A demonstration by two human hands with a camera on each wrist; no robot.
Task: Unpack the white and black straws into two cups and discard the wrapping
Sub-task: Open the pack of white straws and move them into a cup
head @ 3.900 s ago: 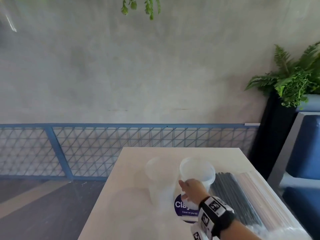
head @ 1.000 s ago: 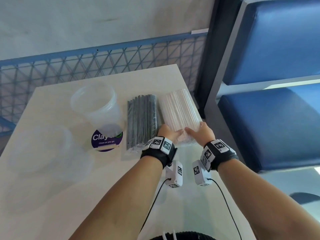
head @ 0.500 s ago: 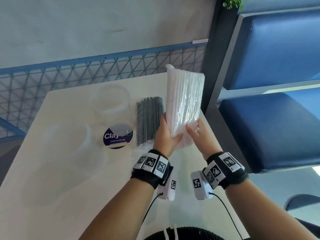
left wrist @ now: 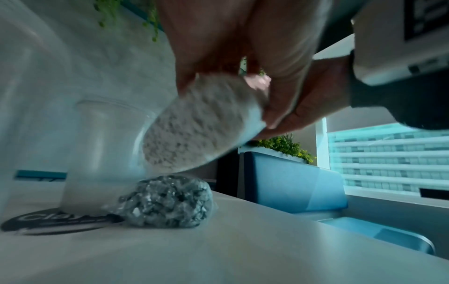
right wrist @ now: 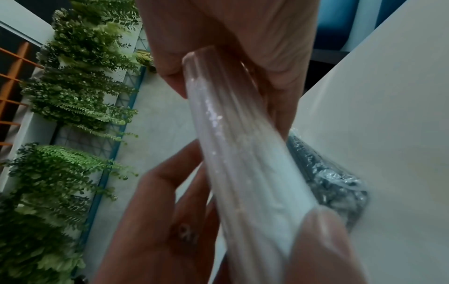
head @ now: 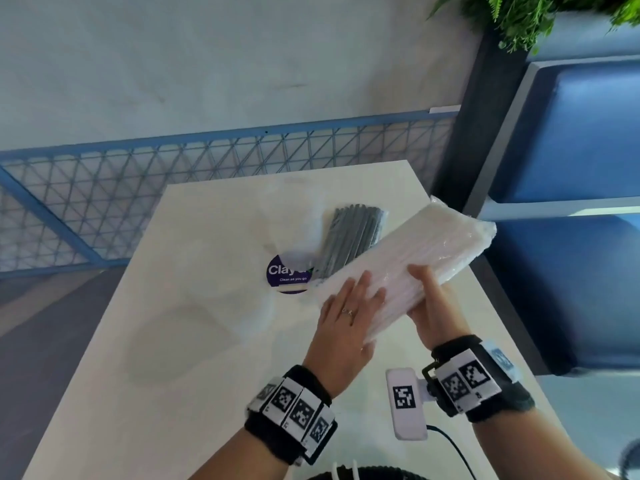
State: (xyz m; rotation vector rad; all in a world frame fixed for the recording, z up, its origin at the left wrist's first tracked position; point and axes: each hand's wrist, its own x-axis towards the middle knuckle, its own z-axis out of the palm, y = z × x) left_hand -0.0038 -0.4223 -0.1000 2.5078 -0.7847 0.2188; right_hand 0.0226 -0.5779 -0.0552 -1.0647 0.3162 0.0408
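Note:
A plastic-wrapped pack of white straws (head: 426,251) is held in the air over the table's right edge, slanting up to the right. My right hand (head: 429,306) grips it from below near its middle. My left hand (head: 346,313) lies on its lower end, fingers flat on top and thumb underneath. The left wrist view shows that end (left wrist: 201,124) face on. The wrapped pack of black straws (head: 349,240) lies on the table behind, its end (left wrist: 167,201) beside a clear cup (left wrist: 104,146). A second clear cup (head: 207,327) stands blurred at the left.
The pale table (head: 214,393) carries a round purple sticker (head: 287,273) under the nearer cup. A blue bench (head: 571,271) sits close on the right, a blue mesh railing (head: 104,188) runs behind, and a fern planter (head: 536,15) is at the top right.
The white straw pack went from lying on the table to upright, and now tips over to slant right. My left hand has shifted from its side onto its top.

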